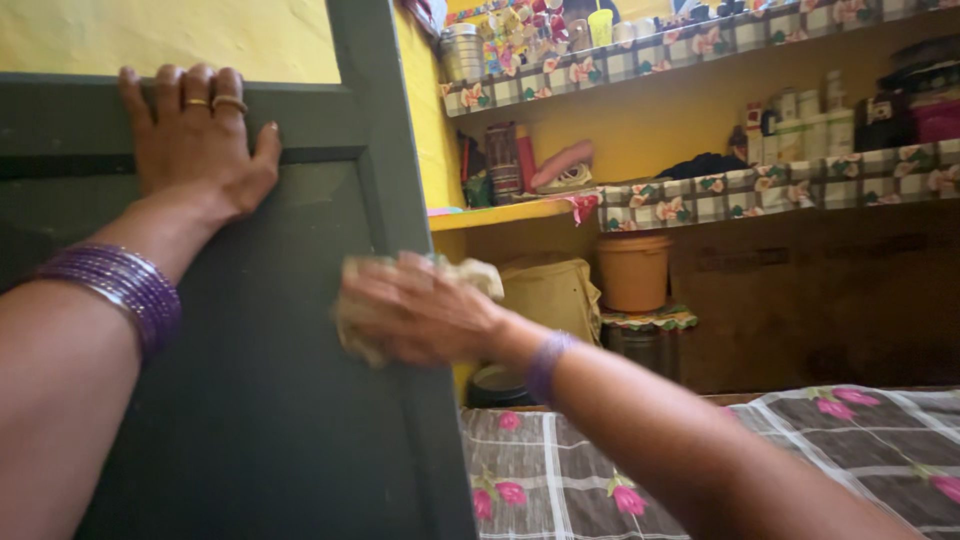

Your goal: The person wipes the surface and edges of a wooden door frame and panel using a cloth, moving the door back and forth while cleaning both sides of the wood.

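The left hand (195,135) lies flat and open against the dark green door (250,400), near its top rail. The right hand (420,310) grips a pale crumpled cloth (480,275), pressed to the door's edge, with shelves (700,190) beyond.

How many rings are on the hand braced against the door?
2: both gold rings sit side by side on neighbouring fingers of the left hand, pressed flat on the dark green door. Others may be hidden.

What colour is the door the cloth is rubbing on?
Dark green. The head view shows the door best, with the right hand pressing the cloth against it.
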